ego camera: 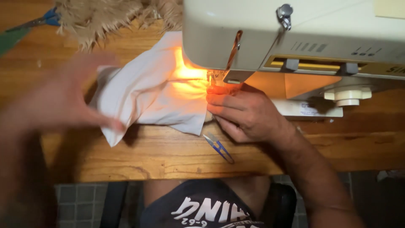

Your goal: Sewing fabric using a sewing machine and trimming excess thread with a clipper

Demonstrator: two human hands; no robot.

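Under the machine (295, 38) at the bench's (168, 156) back edge, your cloth (143, 93) sits mid-seam, blurred left hand (55, 101) spread wide on its near corner, right hand (244, 112) curled pinning it by the needle, snips (219, 147) near the front edge; next likely calls for steady feeding.

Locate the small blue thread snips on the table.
In the head view, the thread snips lie on the wooden table near its front edge, just below the right hand and right of the white fabric.
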